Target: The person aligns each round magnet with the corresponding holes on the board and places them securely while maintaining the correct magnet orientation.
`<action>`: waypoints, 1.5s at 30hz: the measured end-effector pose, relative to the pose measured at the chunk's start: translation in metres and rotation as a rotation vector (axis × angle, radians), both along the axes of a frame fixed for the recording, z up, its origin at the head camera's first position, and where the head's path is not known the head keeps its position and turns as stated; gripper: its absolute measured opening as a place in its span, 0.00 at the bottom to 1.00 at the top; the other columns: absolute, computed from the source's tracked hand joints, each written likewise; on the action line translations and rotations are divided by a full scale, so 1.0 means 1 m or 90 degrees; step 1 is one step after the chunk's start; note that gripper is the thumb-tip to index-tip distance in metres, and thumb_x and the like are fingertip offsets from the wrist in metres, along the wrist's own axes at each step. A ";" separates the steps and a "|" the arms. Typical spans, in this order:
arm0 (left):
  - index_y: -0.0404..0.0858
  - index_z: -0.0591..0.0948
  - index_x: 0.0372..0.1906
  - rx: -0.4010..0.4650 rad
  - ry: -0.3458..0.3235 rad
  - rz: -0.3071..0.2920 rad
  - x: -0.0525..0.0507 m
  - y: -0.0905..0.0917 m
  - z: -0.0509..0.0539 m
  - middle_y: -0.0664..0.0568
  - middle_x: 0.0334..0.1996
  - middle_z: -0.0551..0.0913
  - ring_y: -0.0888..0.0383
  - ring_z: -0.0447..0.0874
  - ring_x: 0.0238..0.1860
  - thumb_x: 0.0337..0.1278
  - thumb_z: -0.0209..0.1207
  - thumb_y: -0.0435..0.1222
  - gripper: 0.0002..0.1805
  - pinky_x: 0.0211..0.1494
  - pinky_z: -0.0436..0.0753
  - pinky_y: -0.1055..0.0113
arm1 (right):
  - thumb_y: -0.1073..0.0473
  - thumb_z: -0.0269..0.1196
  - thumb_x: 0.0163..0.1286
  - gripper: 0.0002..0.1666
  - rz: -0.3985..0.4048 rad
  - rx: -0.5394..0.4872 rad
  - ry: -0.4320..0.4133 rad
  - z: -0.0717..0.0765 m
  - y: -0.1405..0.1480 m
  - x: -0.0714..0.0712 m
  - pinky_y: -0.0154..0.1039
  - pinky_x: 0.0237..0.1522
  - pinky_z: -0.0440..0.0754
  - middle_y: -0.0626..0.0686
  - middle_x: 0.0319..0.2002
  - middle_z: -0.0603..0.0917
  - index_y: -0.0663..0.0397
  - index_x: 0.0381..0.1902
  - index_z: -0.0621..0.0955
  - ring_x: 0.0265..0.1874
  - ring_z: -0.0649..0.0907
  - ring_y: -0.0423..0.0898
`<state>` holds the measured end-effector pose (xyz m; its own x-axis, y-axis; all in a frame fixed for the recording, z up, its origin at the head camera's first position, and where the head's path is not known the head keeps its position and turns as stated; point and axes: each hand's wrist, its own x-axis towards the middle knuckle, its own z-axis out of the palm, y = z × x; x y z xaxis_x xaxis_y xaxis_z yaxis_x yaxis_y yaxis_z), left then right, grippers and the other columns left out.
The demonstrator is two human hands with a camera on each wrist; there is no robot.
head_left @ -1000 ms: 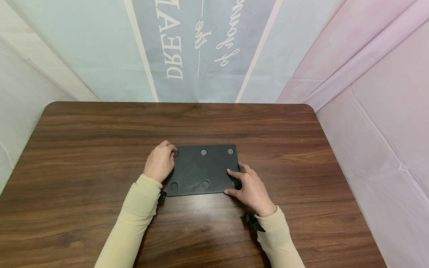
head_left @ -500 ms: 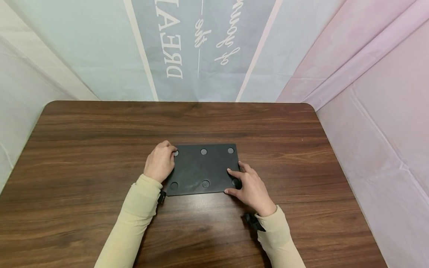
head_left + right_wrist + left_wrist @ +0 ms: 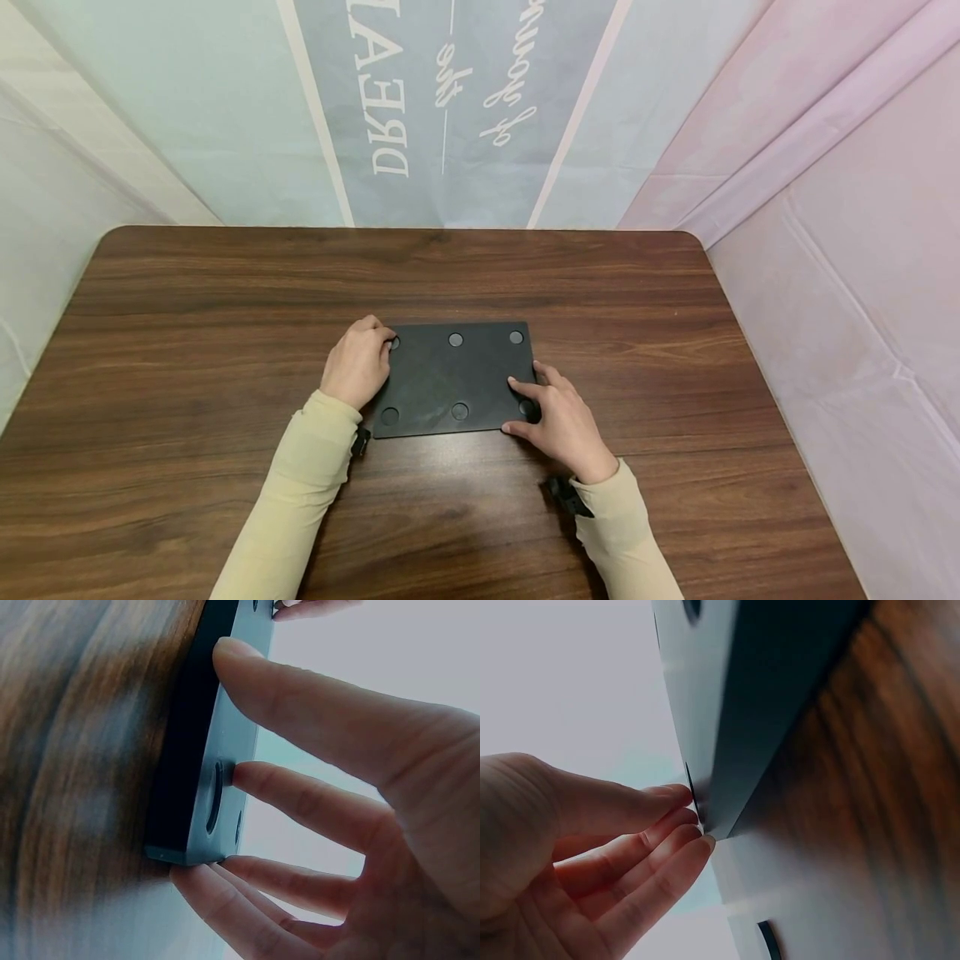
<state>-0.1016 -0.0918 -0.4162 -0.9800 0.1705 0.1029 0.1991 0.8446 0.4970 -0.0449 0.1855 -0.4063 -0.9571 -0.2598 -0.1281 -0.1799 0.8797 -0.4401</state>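
Observation:
A flat black rectangular plate lies on the table, with several round spots set into its upper face. My left hand is at the plate's far left corner, its thumb and fingertips gathered over a round spot. In the left wrist view, those fingertips touch the face and edge; whether they pinch anything small is hidden. My right hand holds the near right corner. The right wrist view has its thumb against the near edge, the index finger on the face and other fingers along the right end.
The dark wood-grain table extends around the plate on all sides. A printed pale curtain hangs behind the far edge, with light cloth along the right side. Dark wrist cameras sit at the sleeve cuffs.
Both hands and the plate stay almost in place. The left fingertips shift very slightly over the far left round spot, which showed a little lighter half a second ago.

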 end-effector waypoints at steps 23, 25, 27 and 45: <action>0.28 0.84 0.44 -0.025 -0.002 0.033 0.020 -0.021 0.001 0.39 0.40 0.81 0.42 0.81 0.42 0.57 0.59 0.25 0.10 0.36 0.83 0.49 | 0.51 0.76 0.50 0.37 0.002 -0.004 -0.002 0.000 -0.001 0.000 0.61 0.56 0.74 0.68 0.67 0.67 0.52 0.59 0.80 0.63 0.71 0.67; 0.28 0.84 0.44 -0.028 0.000 0.036 0.022 -0.024 0.001 0.38 0.41 0.80 0.41 0.80 0.43 0.57 0.59 0.25 0.10 0.38 0.82 0.48 | 0.51 0.76 0.50 0.37 0.002 -0.003 -0.003 0.000 0.000 0.000 0.61 0.55 0.74 0.68 0.67 0.67 0.52 0.59 0.80 0.63 0.71 0.67; 0.28 0.83 0.44 -0.029 0.000 0.039 0.024 -0.026 0.001 0.38 0.42 0.80 0.41 0.80 0.44 0.57 0.59 0.25 0.10 0.39 0.82 0.47 | 0.51 0.76 0.50 0.37 0.002 -0.002 -0.001 0.000 0.000 0.000 0.61 0.55 0.74 0.68 0.67 0.67 0.52 0.59 0.80 0.63 0.71 0.67; 0.25 0.82 0.46 -0.024 -0.022 0.049 0.031 -0.035 -0.002 0.36 0.42 0.79 0.40 0.78 0.46 0.55 0.58 0.22 0.12 0.40 0.82 0.47 | 0.51 0.76 0.50 0.37 -0.002 0.000 0.001 0.000 0.000 0.001 0.61 0.55 0.75 0.68 0.67 0.67 0.52 0.59 0.80 0.63 0.71 0.67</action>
<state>-0.0704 -0.1264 -0.4179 -0.9932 0.0970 0.0637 0.1156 0.8753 0.4696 -0.0440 0.1857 -0.4067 -0.9579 -0.2573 -0.1272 -0.1780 0.8802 -0.4400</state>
